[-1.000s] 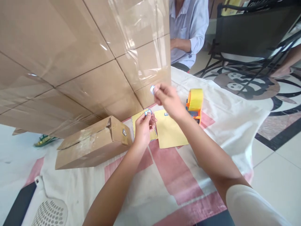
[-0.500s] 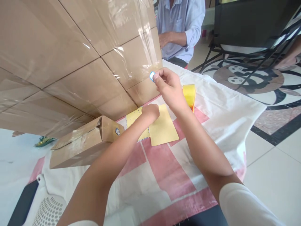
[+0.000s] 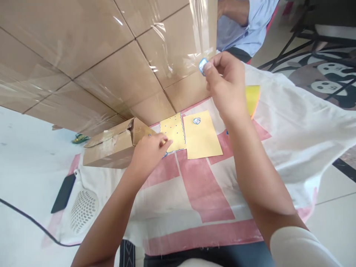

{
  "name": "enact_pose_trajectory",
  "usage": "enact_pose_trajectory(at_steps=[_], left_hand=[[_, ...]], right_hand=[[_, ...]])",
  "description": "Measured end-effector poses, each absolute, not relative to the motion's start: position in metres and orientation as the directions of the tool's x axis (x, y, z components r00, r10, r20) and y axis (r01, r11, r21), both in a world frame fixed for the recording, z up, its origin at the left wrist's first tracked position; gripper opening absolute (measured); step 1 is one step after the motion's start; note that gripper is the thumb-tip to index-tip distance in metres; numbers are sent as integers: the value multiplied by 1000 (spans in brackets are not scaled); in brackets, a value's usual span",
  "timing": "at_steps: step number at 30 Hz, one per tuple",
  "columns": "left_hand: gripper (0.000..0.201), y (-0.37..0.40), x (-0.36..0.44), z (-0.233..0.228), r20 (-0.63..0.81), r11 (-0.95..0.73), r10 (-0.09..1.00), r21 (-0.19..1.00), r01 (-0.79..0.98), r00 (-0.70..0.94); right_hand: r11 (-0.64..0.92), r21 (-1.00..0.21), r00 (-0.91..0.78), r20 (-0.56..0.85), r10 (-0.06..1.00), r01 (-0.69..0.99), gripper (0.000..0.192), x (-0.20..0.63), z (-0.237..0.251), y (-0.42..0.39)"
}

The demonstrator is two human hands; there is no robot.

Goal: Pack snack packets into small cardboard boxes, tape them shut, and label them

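Sticker (image 3: 203, 66) pinched in right hand (image 3: 226, 83), now raised at box stack (image 3: 111, 55) | left hand (image 3: 148, 152) dropped onto yellow sheet (image 3: 174, 131), fingers curled, grasp unclear

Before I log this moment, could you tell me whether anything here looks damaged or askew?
Yes: the small cardboard box lying on its side by the left hand looks crumpled, with wrinkled tape along its top. The clear tape on the big cartons is also creased and puckered. The yellow sheets lie flat.
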State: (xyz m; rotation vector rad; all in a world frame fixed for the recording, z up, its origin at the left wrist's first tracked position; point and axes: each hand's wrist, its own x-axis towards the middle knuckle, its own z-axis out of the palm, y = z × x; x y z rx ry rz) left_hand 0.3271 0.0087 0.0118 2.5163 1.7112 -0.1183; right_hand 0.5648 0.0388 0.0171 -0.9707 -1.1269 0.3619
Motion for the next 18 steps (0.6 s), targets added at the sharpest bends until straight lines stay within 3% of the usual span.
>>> enact_pose_trajectory(at_steps=[4, 7, 10, 15, 17, 18], left_hand=[[32, -15, 288, -21, -249, -160, 961, -128, 979, 125], [37, -15, 287, -46, -215, -117, 973, -142, 983, 85], [29, -18, 287, -52, -161, -73, 984, -5, 997, 71], [24, -9, 319, -27, -145, -188, 942, 519, 834, 302], [25, 13, 355, -22, -139, -247, 910, 577, 778, 392], [22, 27, 376, -21, -156, -262, 903, 539, 800, 401]], right_hand=[[553, -819, 373, 567, 734, 156, 38, 560, 21, 37], [558, -821, 344, 562, 752, 121, 42, 552, 21, 35], [543, -828, 326, 557, 764, 144, 46, 549, 19, 35], [559, -810, 328, 585, 742, 178, 49, 555, 13, 39], [579, -799, 321, 597, 735, 159, 46, 557, 12, 40], [590, -794, 318, 603, 732, 146, 45, 557, 11, 41]])
